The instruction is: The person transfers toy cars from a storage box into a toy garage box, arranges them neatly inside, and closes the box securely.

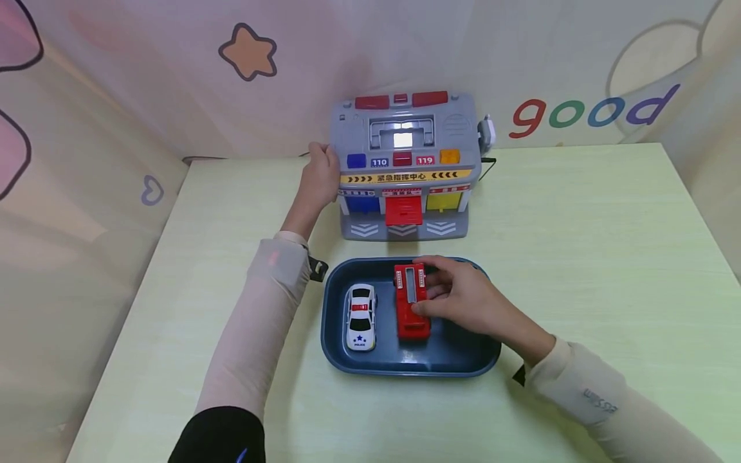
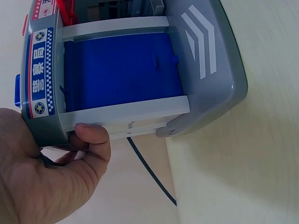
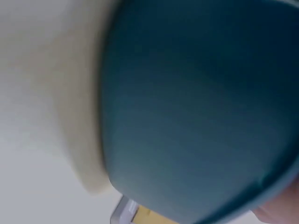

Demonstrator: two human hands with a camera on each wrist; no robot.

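Note:
My left hand (image 1: 320, 183) grips the left side of a grey toy emergency station (image 1: 353, 143). In the left wrist view its thumb lies against the white post beside the blue garage door (image 2: 119, 72), which is down. The middle red door (image 1: 404, 211) is swung outward, leaving an opening behind it. My right hand (image 1: 463, 296) pinches a red toy fire truck (image 1: 412, 321) over the right half of a dark blue tray (image 1: 463, 366). A white toy police car (image 1: 361, 318) sits in the tray's left half. Only the tray and part of the hand are large in the right wrist view.
The station and tray stand on a pale green table (image 1: 590, 257). Behind rises a printed curtain (image 1: 405, 45) with a star and the word "good". A dark cord (image 2: 152, 172) runs behind the station. A white piece (image 1: 486, 133) juts from its right side.

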